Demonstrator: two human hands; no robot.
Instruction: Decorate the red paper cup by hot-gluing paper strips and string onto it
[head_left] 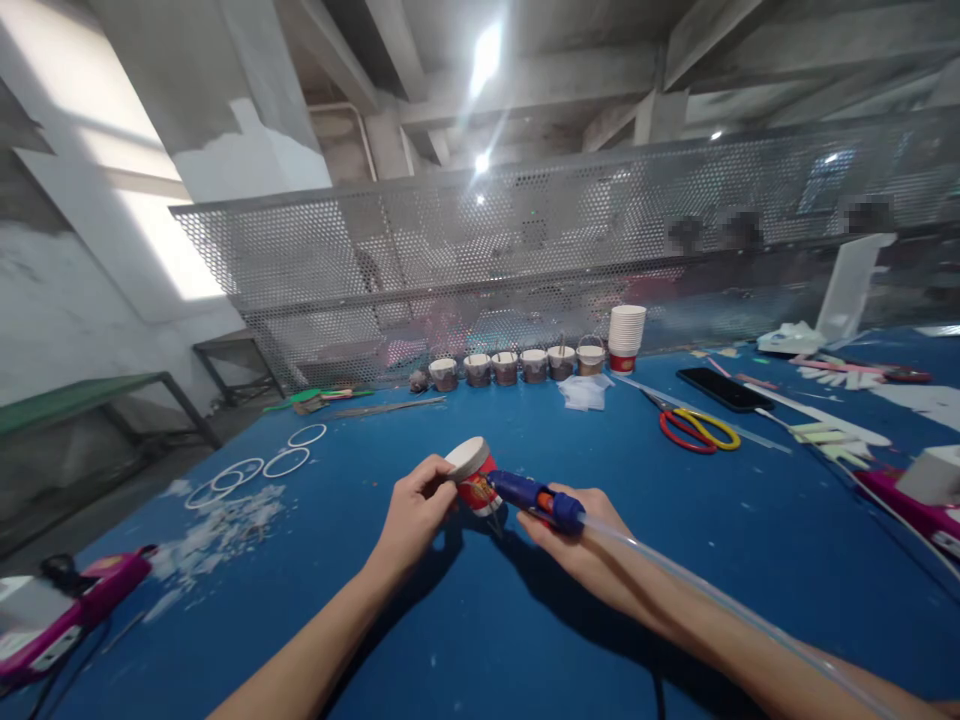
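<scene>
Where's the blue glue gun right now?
In the head view, the blue glue gun is just right of the middle, in the right hand, pointing at the paper cup that the left hand holds.

Concrete beams above a perforated metal screen, light-streaked wall at left

Bare left hand pinches; right hand grips.

The red-and-white tapered paper cup is showing gold print; the dark-blue plastic glue gun, an orange patch; the flat blue counter, white flecks.
</scene>
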